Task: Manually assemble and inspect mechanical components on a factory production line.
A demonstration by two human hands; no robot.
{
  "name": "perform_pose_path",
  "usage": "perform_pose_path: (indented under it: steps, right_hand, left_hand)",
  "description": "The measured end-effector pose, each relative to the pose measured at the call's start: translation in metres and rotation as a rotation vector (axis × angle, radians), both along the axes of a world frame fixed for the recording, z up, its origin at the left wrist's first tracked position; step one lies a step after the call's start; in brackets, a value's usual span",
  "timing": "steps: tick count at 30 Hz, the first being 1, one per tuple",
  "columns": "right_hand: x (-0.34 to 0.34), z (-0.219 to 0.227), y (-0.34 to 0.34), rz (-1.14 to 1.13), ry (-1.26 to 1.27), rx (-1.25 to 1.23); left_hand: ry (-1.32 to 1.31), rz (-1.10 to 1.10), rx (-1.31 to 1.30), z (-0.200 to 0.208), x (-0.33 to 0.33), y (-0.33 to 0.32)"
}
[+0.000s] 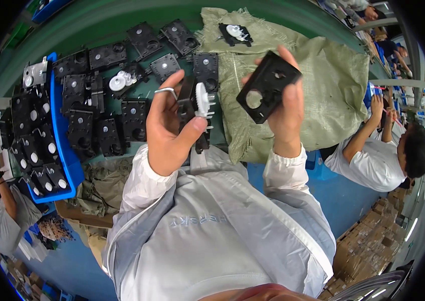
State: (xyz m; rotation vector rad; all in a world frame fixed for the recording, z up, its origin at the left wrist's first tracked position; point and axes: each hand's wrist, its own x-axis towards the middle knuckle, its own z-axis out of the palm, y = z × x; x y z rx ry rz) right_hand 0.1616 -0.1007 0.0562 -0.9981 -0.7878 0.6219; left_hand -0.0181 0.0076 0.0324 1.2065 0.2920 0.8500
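My left hand point(168, 145) is closed round a black gear housing point(186, 103), tilted on edge. White plastic gears point(202, 100) and pins stand out from its right side, and my thumb presses near them. A bent metal rod point(166, 91) sticks out by my left fingers. Apart from it, on the right, my right hand point(288, 118) grips a black rectangular cover point(272, 78) by its edges. The cover is tilted and has a large round hole and a smaller opening. My right fingers are partly hidden behind it.
Several black housings point(83, 125) lie on the green table to the left; one point(127, 80) shows white gears. A blue bin point(61, 150) holds more. A green woven sack point(328, 75) lies at right, with a geared unit point(236, 34) on it. A co-worker point(373, 155) sits at right.
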Motion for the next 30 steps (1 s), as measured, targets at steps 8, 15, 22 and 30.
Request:
perform_pose_path:
  steps: [8,15,22,30]
  right_hand:
    - [-0.046,-0.001,0.028,0.060,-0.177,-0.276]
    - [-0.052,-0.010,0.035,0.066,-0.248,-0.228]
    - [-0.053,-0.009,0.032,0.114,-0.212,-0.248]
    - [-0.053,-0.010,0.033,0.115,-0.260,-0.250]
  left_hand:
    - [0.028,0.061,-0.037,0.010,0.008,-0.004]
    - [0.063,0.099,-0.047,0.010,0.013,-0.003]
    - [0.064,0.098,-0.055,0.005,0.012,0.000]
    - [0.142,0.109,-0.046,0.005,0.015,-0.003]
